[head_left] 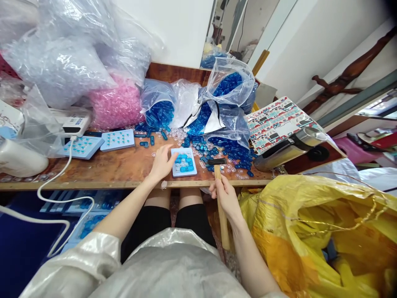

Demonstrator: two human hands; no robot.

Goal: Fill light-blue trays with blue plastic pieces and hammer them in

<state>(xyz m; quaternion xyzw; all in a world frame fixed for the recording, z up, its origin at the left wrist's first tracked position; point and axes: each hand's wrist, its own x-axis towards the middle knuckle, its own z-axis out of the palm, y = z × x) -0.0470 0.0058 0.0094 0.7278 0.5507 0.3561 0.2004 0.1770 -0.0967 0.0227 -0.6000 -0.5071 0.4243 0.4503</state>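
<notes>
My right hand [225, 192] is wrapped around the wooden handle of a hammer [223, 219]. The dark hammer head [217, 161] is raised near the front of the table, to the right of a small light-blue square plastic panel [184, 172]. Clear and blue see-through pieces sit in that panel. At its left side is my left hand [161, 163], fingers apart, with the thumb reaching over the panel's upper left edge. Loose dark-blue plastic pieces [237, 153] and small clear pieces lie scattered just behind and right of the panel.
Open bags of blue pieces [159, 114] and a bag of pink pieces [116, 103] line the back. Two light-blue panels [118, 140] lie at left. A steel flask [287, 151] rests at right. A yellow sack [279, 215] stands right of my legs; a white cable [66, 165] hangs left.
</notes>
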